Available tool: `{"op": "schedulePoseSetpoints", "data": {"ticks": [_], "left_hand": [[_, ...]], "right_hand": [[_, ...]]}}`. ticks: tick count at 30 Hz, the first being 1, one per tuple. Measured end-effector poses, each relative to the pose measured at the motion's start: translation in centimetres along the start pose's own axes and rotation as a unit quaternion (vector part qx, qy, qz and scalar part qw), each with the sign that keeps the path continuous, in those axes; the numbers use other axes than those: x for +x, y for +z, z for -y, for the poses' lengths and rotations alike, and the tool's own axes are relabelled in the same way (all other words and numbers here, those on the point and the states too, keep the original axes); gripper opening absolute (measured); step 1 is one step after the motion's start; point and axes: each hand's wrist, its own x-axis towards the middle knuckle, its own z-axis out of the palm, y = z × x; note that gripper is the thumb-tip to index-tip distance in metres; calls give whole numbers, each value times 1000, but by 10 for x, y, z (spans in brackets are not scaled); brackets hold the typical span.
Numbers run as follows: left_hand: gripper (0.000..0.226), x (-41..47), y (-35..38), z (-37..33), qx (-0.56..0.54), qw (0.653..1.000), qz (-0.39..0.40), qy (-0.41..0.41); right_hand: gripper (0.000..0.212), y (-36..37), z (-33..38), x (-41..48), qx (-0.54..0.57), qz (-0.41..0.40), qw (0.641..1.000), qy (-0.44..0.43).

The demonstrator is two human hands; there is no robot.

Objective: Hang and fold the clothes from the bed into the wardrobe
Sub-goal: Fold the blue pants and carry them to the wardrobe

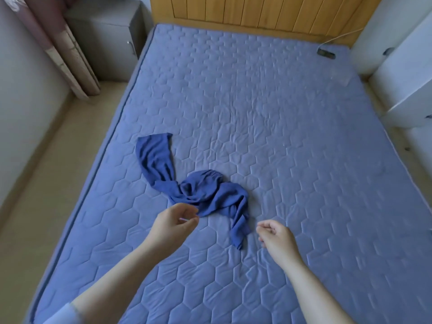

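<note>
Only one crumpled dark-blue knit garment [205, 192] on the quilted blue mattress [280, 136], not yet folded. My left hand [174, 222] & right hand [277, 236] are loosely curled, holding nothing.

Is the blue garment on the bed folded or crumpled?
Crumpled. The blue garment lies bunched and twisted on the mattress, with two loose ends trailing out in different directions; no neat fold shows.
</note>
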Motion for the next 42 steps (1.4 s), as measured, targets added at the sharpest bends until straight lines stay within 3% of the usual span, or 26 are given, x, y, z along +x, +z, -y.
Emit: {"op": "schedulePoseSetpoints", "data": {"ticks": [11, 20, 24, 28, 33, 42], "left_hand": [[8, 93, 65, 76, 14, 995, 22, -98], [11, 151, 111, 117, 52, 989, 53, -127], [11, 170, 123, 124, 54, 989, 57, -123], [12, 179, 129, 130, 58, 988, 64, -125], [15, 178, 130, 124, 62, 988, 71, -122], [10, 156, 108, 68, 55, 994, 50, -85]], "right_hand": [[15, 54, -80, 141, -115, 20, 989, 91], [27, 93, -135, 210, -169, 31, 977, 127], [31, 105, -145, 229, -161, 38, 980, 113], [10, 114, -148, 235, -170, 52, 979, 101], [12, 107, -143, 215, -113, 42, 988, 99], [21, 33, -80, 167, -124, 14, 989, -74]]}}
